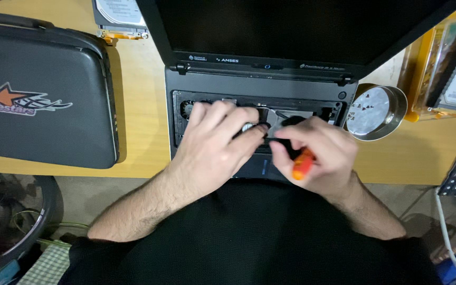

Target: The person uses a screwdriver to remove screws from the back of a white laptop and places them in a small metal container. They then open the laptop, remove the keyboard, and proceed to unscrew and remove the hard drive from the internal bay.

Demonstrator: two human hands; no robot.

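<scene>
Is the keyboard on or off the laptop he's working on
Off. The laptop shows an open recess with a fan and bare parts where keys would sit. The left hand rests there; the right hand holds an orange-handled screwdriver.

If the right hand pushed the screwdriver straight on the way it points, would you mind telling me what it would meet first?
The right hand aims the orange-handled screwdriver up-left. Its tip looks closest to the left hand's fingertips over the laptop's open bay; depth is unclear.
</scene>
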